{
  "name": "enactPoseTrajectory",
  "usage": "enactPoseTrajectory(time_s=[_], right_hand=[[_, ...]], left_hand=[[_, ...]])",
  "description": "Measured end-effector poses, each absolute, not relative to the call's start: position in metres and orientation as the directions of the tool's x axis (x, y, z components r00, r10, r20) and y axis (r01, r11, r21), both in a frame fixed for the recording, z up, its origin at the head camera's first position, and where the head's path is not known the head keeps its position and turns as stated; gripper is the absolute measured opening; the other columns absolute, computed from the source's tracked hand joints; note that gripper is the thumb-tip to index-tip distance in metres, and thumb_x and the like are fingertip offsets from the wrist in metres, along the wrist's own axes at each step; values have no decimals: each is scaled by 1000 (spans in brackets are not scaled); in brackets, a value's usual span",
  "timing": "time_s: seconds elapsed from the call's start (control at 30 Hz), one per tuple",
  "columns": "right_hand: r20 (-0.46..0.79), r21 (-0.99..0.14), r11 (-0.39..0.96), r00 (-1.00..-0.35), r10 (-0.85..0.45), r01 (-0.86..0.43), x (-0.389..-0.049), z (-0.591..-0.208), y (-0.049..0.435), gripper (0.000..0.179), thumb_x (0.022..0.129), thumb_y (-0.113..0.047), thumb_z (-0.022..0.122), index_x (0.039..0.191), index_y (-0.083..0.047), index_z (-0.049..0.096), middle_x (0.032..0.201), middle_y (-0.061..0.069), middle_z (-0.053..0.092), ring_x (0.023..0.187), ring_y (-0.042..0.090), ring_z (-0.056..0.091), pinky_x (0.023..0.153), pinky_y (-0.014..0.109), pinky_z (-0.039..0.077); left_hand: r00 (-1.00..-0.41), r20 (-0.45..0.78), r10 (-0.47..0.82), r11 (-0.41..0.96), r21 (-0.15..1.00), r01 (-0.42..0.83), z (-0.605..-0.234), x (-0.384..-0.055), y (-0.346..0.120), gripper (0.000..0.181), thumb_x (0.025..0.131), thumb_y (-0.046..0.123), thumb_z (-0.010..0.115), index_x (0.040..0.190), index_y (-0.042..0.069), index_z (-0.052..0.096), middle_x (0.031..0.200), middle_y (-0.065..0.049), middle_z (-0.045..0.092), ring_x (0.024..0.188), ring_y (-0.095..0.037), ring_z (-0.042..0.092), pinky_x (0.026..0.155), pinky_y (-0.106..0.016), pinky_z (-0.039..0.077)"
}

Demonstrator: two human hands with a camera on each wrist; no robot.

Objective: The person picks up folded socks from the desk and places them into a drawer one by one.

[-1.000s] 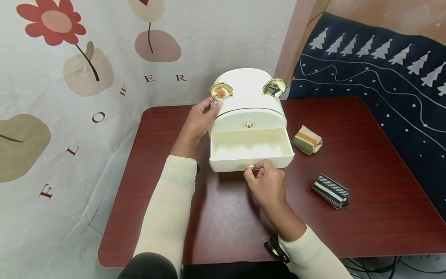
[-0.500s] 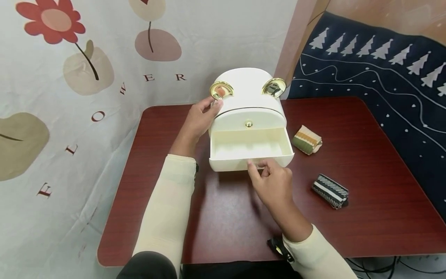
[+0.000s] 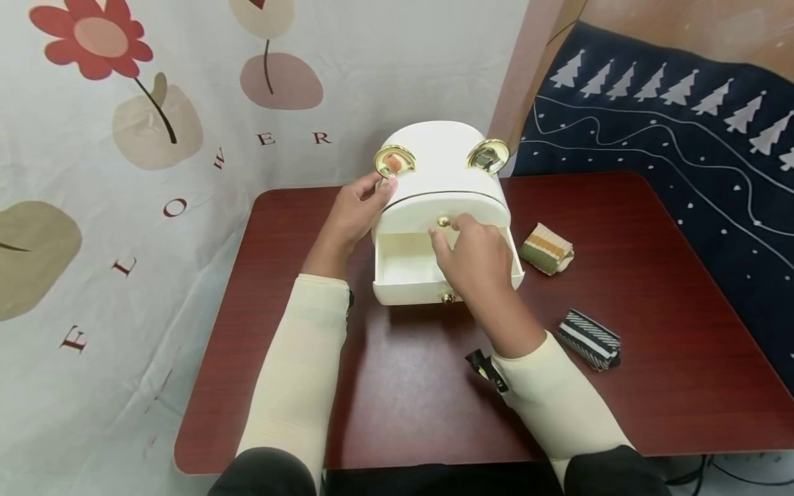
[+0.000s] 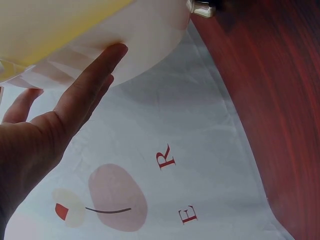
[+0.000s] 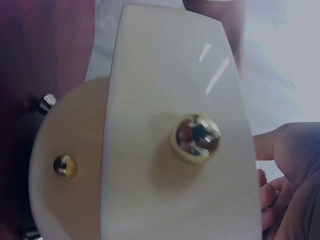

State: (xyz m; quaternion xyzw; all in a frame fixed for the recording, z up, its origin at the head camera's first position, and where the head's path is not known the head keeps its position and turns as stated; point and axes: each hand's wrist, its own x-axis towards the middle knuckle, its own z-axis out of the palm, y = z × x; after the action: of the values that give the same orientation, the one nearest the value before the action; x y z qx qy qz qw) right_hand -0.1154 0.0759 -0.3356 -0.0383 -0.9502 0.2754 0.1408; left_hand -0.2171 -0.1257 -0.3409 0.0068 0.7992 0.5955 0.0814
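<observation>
A: Where is the white box [image 3: 442, 155] in front of you?

B: It stands at the far side of your reddish-brown table [image 3: 384, 413], a left gold disc [image 3: 395, 160] and a right gold disc [image 3: 488, 157] at its upper corners. Its drawer [image 3: 406, 295] juts out toward you, with a drawer knob [image 3: 449, 298] on the front.

A: And your left hand [image 3: 355, 215]?

B: You rest it against the box's left side, just below the left gold disc. Your fingers lie nearly straight along the wall, touching it without curling round it.

A: What about your right hand [image 3: 477, 255]?

B: You have it above the drawer, at the upper knob [image 3: 444, 222]. Your thumb and forefinger are apart, the forefinger's tip just beside the knob. Whether it touches, I cannot tell; from your right wrist the drawer front hides the fingertips.

A: Does that wrist view show you anything more?

B: Yes, a low knob [image 5: 65, 166] on the rounded front beneath the drawer.

A: What lies to your right on the table?

B: You have a green-and-yellow striped roll [image 3: 547, 249] near the box, and a black-and-white striped roll [image 3: 589, 339] closer to you, apart from the first.
</observation>
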Motion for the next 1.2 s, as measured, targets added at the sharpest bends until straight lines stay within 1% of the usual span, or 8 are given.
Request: enactPoseTrajectory(time_s=[0.1, 0.23, 0.5, 0.73, 0.93, 1.0, 1.07, 1.2], right_hand=[[224, -537, 843, -963, 151, 7, -122, -335, 72, 37, 106, -38, 71, 122, -7, 80, 111, 18, 83, 92, 45, 77, 71, 58, 60], [230, -545, 838, -962, 147, -3, -126, -334, 70, 34, 107, -34, 69, 121, -5, 80, 116, 18, 83, 93, 44, 78, 72, 58, 61], [205, -538, 843, -969, 135, 3, -132, -333, 70, 34, 106, -34, 70, 119, -3, 79, 115, 20, 82, 96, 45, 77, 78, 60, 61], [197, -550, 835, -970, 141, 9, -133, -334, 72, 33, 105, -34, 70, 115, -4, 78, 111, 21, 82, 94, 45, 77, 76, 60, 60], [187, -546, 838, -973, 132, 9, -129, -335, 75, 40, 105, -39, 71, 126, -5, 78, 113, 19, 82, 97, 46, 76, 77, 59, 60], [190, -539, 842, -974, 126, 4, -124, -336, 78, 42, 104, -41, 72, 127, -6, 77, 109, 20, 83, 97, 46, 76, 77, 59, 59], [210, -535, 845, -969, 127, -5, -119, -336, 82, 42, 103, -41, 73, 125, -6, 78, 97, 19, 82, 94, 46, 76, 74, 60, 59], [330, -544, 836, -934, 133, -74, -103, -338, 98, 36, 102, -34, 74, 116, -2, 79, 76, 15, 76, 81, 44, 74, 66, 59, 56]], left_hand=[[-985, -130, 111, 291, 952, -93, -341, -217, -126, 63, 107, 51, 67, 163, 25, 54, 157, -8, 63, 134, -25, 65, 110, -47, 57], [-985, -136, 104, 297, 950, -99, -339, -216, -127, 64, 107, 51, 67, 164, 25, 52, 158, -8, 62, 134, -26, 65, 110, -48, 57], [-983, -147, 112, 289, 951, -110, -340, -217, -129, 68, 107, 50, 67, 166, 22, 49, 162, -9, 58, 137, -27, 65, 112, -48, 57], [-983, -145, 109, 300, 948, -106, -340, -216, -127, 66, 108, 49, 66, 166, 21, 49, 162, -10, 58, 137, -28, 65, 113, -49, 56], [-983, -158, 95, 317, 941, -121, -341, -216, -128, 67, 108, 51, 66, 166, 22, 50, 162, -9, 58, 136, -28, 65, 114, -49, 56], [-983, -161, 90, 319, 940, -124, -341, -216, -128, 67, 108, 51, 66, 166, 22, 50, 162, -9, 58, 137, -28, 64, 114, -49, 55], [-982, -166, 87, 325, 937, -130, -340, -216, -128, 67, 108, 51, 66, 166, 22, 49, 164, -8, 56, 137, -27, 63, 115, -49, 54], [-981, -175, 84, 332, 933, -138, -338, -215, -128, 69, 107, 52, 66, 167, 23, 48, 167, -8, 53, 139, -27, 61, 117, -50, 53]])
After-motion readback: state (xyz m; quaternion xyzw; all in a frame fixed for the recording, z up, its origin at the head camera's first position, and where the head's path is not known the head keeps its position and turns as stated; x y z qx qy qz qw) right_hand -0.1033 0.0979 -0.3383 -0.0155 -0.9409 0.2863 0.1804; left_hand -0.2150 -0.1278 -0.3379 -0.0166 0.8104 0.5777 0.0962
